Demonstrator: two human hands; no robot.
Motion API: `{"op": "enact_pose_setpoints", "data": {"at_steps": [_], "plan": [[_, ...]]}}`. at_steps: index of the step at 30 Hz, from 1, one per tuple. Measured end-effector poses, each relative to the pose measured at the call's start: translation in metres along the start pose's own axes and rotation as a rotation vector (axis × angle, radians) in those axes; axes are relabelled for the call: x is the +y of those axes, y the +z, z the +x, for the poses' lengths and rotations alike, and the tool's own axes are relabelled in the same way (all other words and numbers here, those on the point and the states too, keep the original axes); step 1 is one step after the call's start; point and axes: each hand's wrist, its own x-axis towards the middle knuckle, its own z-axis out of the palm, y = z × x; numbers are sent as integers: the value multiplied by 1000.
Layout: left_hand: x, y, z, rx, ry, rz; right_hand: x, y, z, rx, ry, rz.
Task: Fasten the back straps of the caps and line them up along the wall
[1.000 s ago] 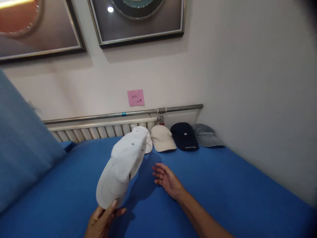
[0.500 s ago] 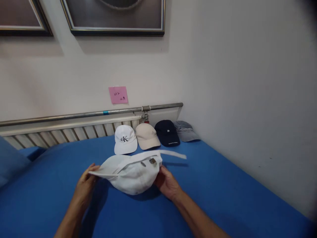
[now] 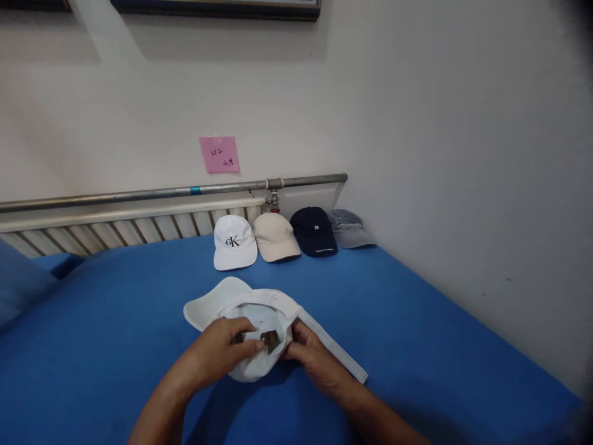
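Observation:
A white baseball cap (image 3: 217,303) is tipped over above the blue bed, its brim to the left and its inside facing me. My right hand (image 3: 312,358) grips the cap's right side, thumb in front and fingers behind. A long loose strap (image 3: 336,350) trails from there down to the right. My left hand (image 3: 220,352) is at the near rim, thumb and forefinger closed on the cap's edge beside a small dark metal buckle (image 3: 269,338). Part of the rim is hidden behind the left fingers.
Against the radiator (image 3: 152,230) stands a row of caps: a white one (image 3: 235,244), a beige one (image 3: 277,238), a navy one (image 3: 313,232) and a grey one (image 3: 349,228). Blue sheet (image 3: 417,346) covers the bed. A wall (image 3: 463,185) borders the right. A pink note (image 3: 219,154) hangs above the pipe.
My left hand has let go of the brim and moved right to the rim by the buckle. The cap has turned so its inside shows, and its strap now slopes down. The view has tilted downward.

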Motion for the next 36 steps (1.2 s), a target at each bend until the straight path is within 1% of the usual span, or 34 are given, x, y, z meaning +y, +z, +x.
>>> {"op": "enact_pose_setpoints", "data": {"at_steps": [2, 4, 6, 7, 8, 9, 10, 12, 14, 17, 19, 20, 22, 23, 25, 27, 28, 30, 32, 34, 36], "plan": [[-4, -2, -8, -15, 24, -43, 0, -8, -6, 8, -1, -28], [-10, -7, -19, -9, 58, -63, -1, -17, -12, 124, -55, -84], [-17, -14, -32, -2, 72, -91, -4, -25, -17, 279, -199, -171], [-21, -18, -38, -2, 68, -116, -7, -27, -19, 316, -306, -250], [-24, -21, -43, -1, 60, -148, -11, -27, -22, 308, -426, -366], [-28, -24, -47, 1, 48, -182, -16, -26, -24, 258, -553, -519], [-31, -27, -50, 8, 36, -213, -21, -23, -27, 180, -672, -693], [-36, -33, -53, 40, 19, -254, -31, -15, -30, -21, -850, -1017], [-39, -39, -55, 103, 20, -279, -38, -5, -31, -177, -938, -1226], [-40, -48, -55, 186, 26, -313, -42, 7, -30, -287, -961, -1367], [-38, -51, -54, 194, 26, -311, -42, 15, -31, -383, -950, -1344], [-35, -51, -53, 188, 20, -303, -42, 19, -33, -443, -936, -1284], [-30, -50, -49, 188, -12, -289, -45, 29, -34, -513, -875, -1096], [-27, -48, -45, 196, -34, -289, -47, 34, -34, -508, -811, -989], [-24, -43, -36, 215, -67, -315, -52, 42, -28, -431, -602, -754], [-25, -38, -25, 218, -86, -414, -56, 48, -15, -315, -379, -473], [-28, -36, -19, 209, -94, -494, -57, 49, -6, -261, -290, -327], [-36, -32, -8, 194, -97, -670, -55, 50, 14, -194, -177, -97], [-45, -28, 1, 182, -74, -810, -49, 47, 31, -166, -83, -12], [-52, -25, 8, 171, -50, -897, -41, 42, 42, -133, 1, -21], [-57, -21, 13, 170, -41, -941, -33, 36, 46, -103, 46, -33]]}}
